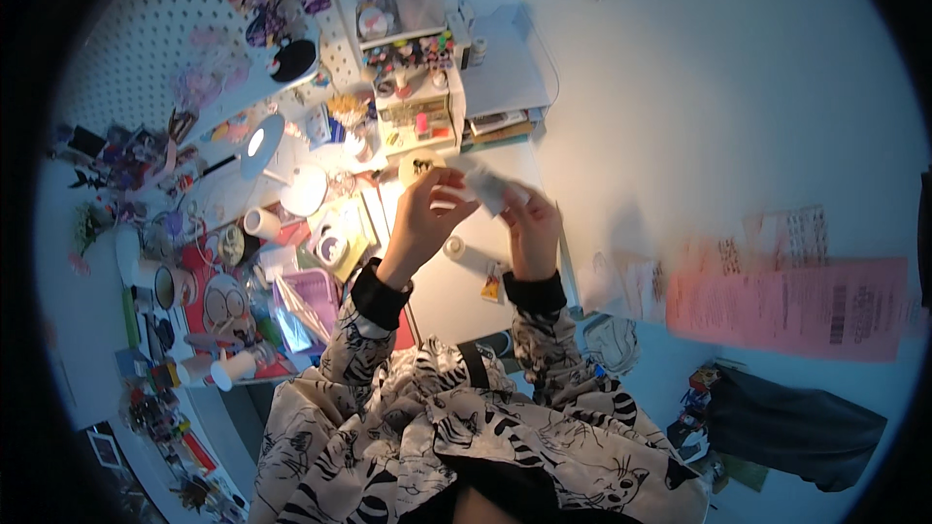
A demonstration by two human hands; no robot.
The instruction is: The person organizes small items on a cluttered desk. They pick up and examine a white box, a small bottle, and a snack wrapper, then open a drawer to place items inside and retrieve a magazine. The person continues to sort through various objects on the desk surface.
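Observation:
Both hands are raised over the white desk (pixel 455 306). My right hand (pixel 530 229) grips a small pale, crumpled packet or sheet (pixel 486 188), blurred, between thumb and fingers. My left hand (pixel 429 215) is just left of it, thumb and fingers curved towards each other near the packet's edge; whether it holds a part of it cannot be told. Below, between the hands, a small round whitish container (pixel 454 247) stands on the desk. A small yellow and white tube or packet (pixel 491 286) lies near my right wrist. A round cream-coloured item with a dark pattern (pixel 422 164) is behind my left hand.
A lit desk lamp (pixel 262 149) stands at the left, with a white cup (pixel 261 223) and a purple basket (pixel 313 298) nearer me. A small drawer organiser (pixel 419 116) is at the back. The wall on the right bears a pink printed sheet (pixel 786 309).

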